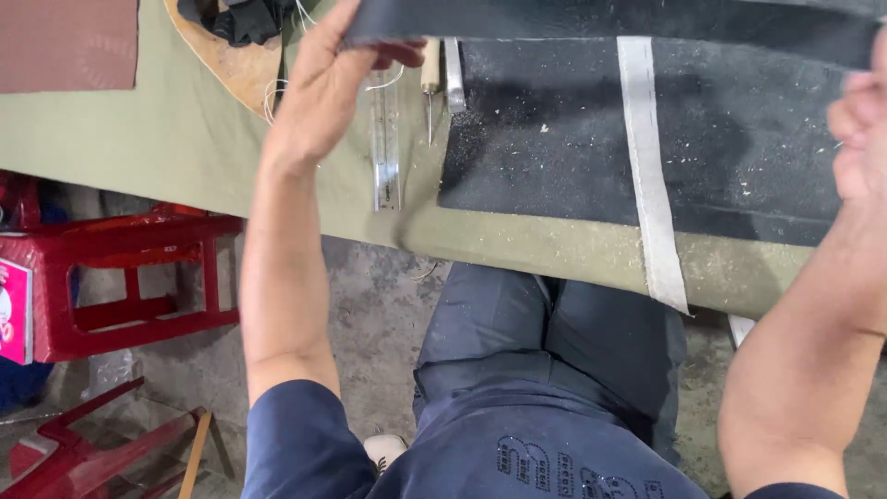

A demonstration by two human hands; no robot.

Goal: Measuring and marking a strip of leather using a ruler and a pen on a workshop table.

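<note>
Above olive table (185, 139), both raised hands (323, 88) stretch dark strip (601, 18).

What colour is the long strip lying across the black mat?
The strip is white or off-white, crossing the black mat; the head view shows it.

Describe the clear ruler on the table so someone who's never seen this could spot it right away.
Start at the olive-green table and find the black mat on it. Just off the mat's left edge, below the left hand, lies the ruler, pointing toward the table's near edge. It is see-through, unlike the awl beside it.
</note>
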